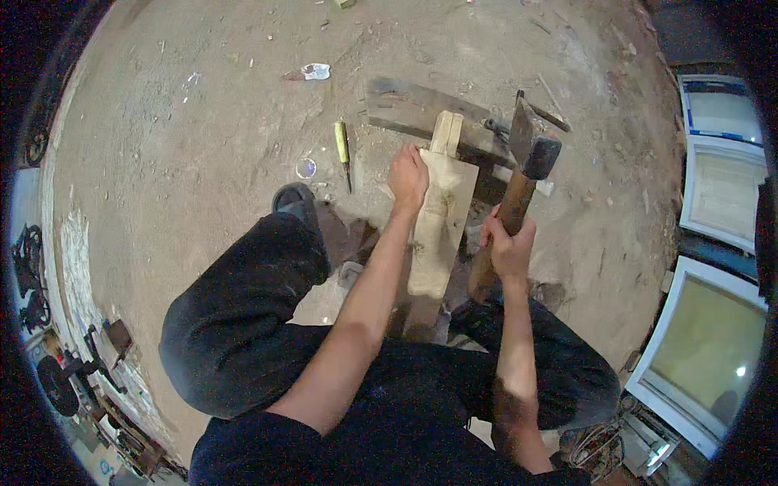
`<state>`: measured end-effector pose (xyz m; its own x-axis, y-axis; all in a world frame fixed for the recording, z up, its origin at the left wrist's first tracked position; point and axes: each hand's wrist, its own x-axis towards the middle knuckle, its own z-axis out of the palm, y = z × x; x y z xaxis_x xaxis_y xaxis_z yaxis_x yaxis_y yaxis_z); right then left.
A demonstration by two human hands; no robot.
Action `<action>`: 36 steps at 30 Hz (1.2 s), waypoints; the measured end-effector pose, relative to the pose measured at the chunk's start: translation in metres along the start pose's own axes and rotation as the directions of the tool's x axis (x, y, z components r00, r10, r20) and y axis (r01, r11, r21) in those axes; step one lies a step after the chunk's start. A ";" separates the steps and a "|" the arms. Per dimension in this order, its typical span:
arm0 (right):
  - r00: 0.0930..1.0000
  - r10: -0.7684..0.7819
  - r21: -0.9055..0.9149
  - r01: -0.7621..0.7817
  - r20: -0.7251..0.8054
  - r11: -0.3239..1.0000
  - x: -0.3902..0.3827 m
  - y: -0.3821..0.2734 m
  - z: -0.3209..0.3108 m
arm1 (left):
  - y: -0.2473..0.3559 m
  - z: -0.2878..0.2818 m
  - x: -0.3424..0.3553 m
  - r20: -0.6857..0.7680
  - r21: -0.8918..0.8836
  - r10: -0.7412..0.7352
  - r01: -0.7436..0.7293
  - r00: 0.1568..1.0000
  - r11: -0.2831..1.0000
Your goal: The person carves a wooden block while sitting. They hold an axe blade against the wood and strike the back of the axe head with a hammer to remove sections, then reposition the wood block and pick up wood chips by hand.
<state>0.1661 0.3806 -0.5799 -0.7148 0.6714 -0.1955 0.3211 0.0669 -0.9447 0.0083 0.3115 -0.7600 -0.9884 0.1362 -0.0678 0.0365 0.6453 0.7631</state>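
Observation:
My left hand (409, 180) is closed on the left edge of a pale wooden piece (442, 211), near where its broad body steps in to a narrow end. That narrow end points away from me and lies over a weathered beam (405, 104) on the ground. In my right hand (509, 247) is the wooden handle of an adze (517, 198), with the fingers wrapped round it. The adze's metal head is raised to the right of the pale piece, apart from it. A yellow-handled tool with a thin dark shaft (343, 154) lies left of my left hand.
Dusty ground (203, 146) surrounds me, with a scrap of wrapper (316, 72) and a small round lid-like thing (305, 168). White-framed panes (697, 340) stand along the right. Dark metal parts (69, 377) lie at the far left. My bent knees flank the work.

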 end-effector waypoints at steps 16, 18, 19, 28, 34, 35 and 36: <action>0.833 0.538 -0.158 -0.519 0.125 0.840 0.023 0.038 0.019 | 0.005 0.004 0.004 0.053 -0.040 -0.011 0.013 0.999 0.999; 0.907 0.404 -0.069 -0.398 0.121 0.915 0.016 0.044 0.018 | -0.004 0.002 0.008 0.001 -0.051 0.023 -0.023 1.000 0.998; 0.948 0.307 -0.033 -0.305 0.082 0.952 0.005 0.051 0.011 | 0.011 -0.009 -0.003 0.086 -0.022 -0.106 0.108 0.991 0.994; 0.895 0.444 -0.331 -0.411 0.027 0.849 0.024 0.094 0.012 | 0.015 -0.005 0.004 0.100 -0.030 -0.048 0.052 0.994 0.998; 0.900 0.425 -0.149 -0.409 0.099 0.900 0.013 0.062 0.018 | 0.008 -0.004 0.003 0.132 -0.056 -0.100 0.108 0.986 0.993; 0.906 0.405 -0.120 -0.392 0.119 0.912 0.015 0.092 0.011 | 0.010 -0.002 0.002 0.130 -0.080 -0.070 0.081 0.989 0.994; 0.908 0.389 -0.089 -0.380 0.152 0.921 0.013 0.092 0.013 | 0.009 -0.004 0.002 0.132 -0.076 -0.069 0.080 0.989 0.994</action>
<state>0.1782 0.3859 -0.6732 -0.6190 0.5237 -0.5853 0.6224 -0.1276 -0.7723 0.0062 0.3141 -0.7505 -0.9604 0.1892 -0.2047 -0.0538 0.5948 0.8021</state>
